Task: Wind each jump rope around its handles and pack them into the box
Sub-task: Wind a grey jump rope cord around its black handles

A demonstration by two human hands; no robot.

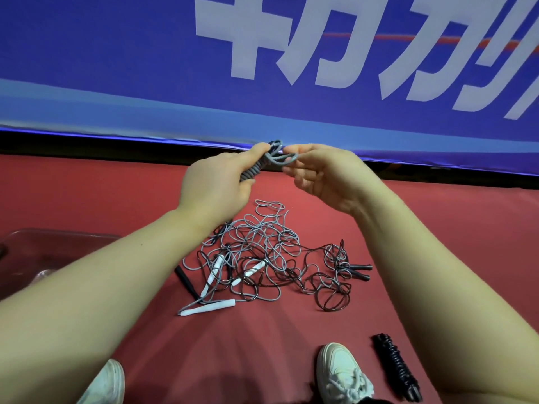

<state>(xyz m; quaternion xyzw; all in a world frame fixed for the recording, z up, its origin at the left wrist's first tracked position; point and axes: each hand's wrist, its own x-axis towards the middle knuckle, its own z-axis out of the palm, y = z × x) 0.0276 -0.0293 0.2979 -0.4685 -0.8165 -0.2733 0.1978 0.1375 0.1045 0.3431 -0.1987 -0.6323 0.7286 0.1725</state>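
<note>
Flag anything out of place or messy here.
Grey and black ropes lie in one tangled heap on the red floor, handles mixed in. One wound black rope lies by the right shoe, not in the clear box at left.

left hand [217, 182] grips wound grey rope [253, 170] | right hand [319, 176] pinches its loop

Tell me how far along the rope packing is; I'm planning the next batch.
Done: one black wound rope bundle lies on the red floor, unboxed. In hand: the left hand grips a grey rope coiled round its handles; the right hand pinches a loose loop. Left: the tangled pile of grey and black ropes, plus packing all into the clear plastic box.
</note>
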